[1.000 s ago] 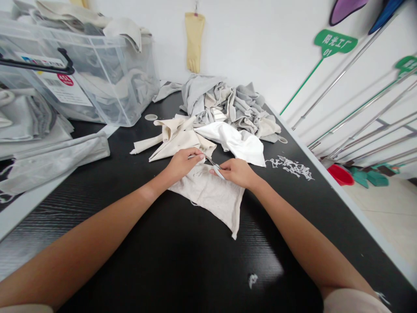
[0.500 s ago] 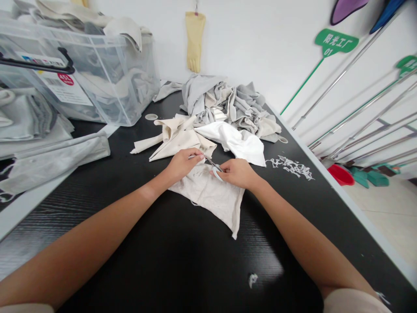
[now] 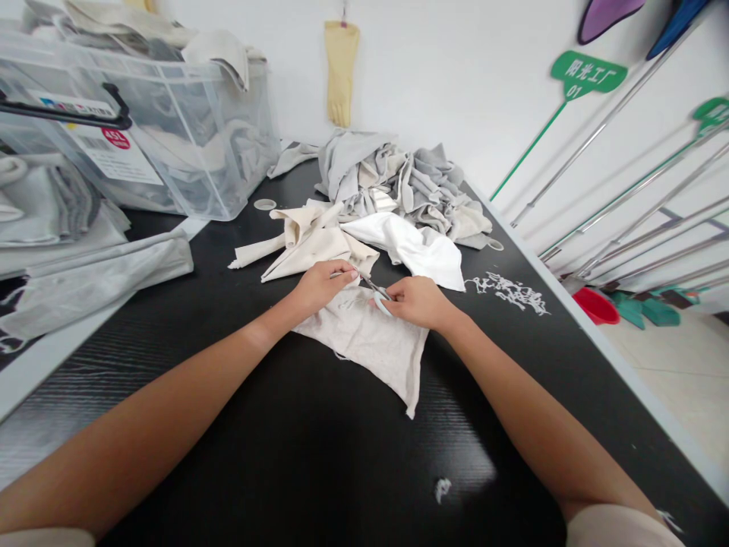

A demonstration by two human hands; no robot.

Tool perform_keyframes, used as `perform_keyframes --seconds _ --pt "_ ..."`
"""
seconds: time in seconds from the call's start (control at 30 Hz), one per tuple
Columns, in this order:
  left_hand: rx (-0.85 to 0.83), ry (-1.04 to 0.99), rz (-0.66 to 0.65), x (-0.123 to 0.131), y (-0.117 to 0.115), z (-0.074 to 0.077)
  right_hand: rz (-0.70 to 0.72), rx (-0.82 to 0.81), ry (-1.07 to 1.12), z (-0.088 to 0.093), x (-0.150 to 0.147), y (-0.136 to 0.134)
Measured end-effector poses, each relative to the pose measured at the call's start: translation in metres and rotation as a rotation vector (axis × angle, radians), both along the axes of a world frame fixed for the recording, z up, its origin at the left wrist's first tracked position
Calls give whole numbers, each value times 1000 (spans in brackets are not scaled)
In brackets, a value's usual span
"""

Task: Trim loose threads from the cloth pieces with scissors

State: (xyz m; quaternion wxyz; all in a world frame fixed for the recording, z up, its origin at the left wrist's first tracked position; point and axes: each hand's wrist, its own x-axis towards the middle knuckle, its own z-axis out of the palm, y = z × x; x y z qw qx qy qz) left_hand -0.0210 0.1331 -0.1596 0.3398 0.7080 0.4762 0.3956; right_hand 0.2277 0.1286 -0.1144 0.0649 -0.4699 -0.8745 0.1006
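A beige cloth piece (image 3: 373,346) lies flat on the black table (image 3: 319,448) in front of me. My left hand (image 3: 320,286) rests on its far edge, fingers curled and pinching the fabric. My right hand (image 3: 417,301) is closed round small scissors (image 3: 377,293), whose blades point left toward my left fingertips, just above the cloth. Both forearms reach in from the bottom of the view.
More beige and white cloths (image 3: 347,239) lie just beyond my hands, a grey heap (image 3: 399,178) behind them. White trimmings (image 3: 509,290) lie to the right. A clear bin (image 3: 142,129) of fabric stands at the left. Metal poles (image 3: 620,205) lean past the table's right edge.
Almost nothing has moved; the scissors and both hands have shifted only slightly over the cloth.
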Motion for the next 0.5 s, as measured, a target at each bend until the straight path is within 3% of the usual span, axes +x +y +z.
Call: perform_keyframes --seconds 0.5 --pt "-14 -48 2 1 -2 5 -36 2 29 -4 -3 -1"
